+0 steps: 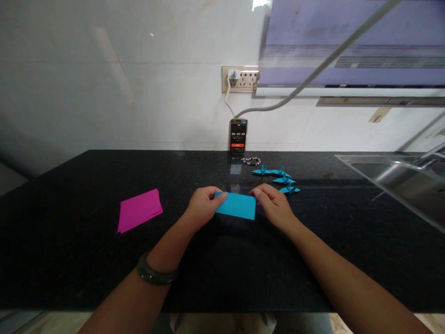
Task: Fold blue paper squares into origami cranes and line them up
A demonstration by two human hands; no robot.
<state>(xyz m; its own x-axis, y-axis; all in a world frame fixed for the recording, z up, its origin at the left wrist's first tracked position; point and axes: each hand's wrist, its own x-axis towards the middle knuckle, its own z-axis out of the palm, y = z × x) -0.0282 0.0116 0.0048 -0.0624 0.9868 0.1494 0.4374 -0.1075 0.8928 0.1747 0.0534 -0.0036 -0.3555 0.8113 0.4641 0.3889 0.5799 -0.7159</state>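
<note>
Black speckled surface (69,260) runs along a pale tiled wall (104,93). At its middle lies a blue paper (236,206), folded to a flat rectangle with crisp edges. Left hand (203,206) pinches its left end; right hand (274,204) pinches its right end. Pink paper (139,210) lies well left; blue cranes (280,178) and a phone (238,135) stand behind.

Reaches forward with both bare forearms, angled inward from the lower edge. Holds left hand (202,207) palm down, knuckles up, thumb and fingertips pinched together toward the right. Sets right hand (275,205) level with it, near but apart, fingers curled, tips pinched leftward.
</note>
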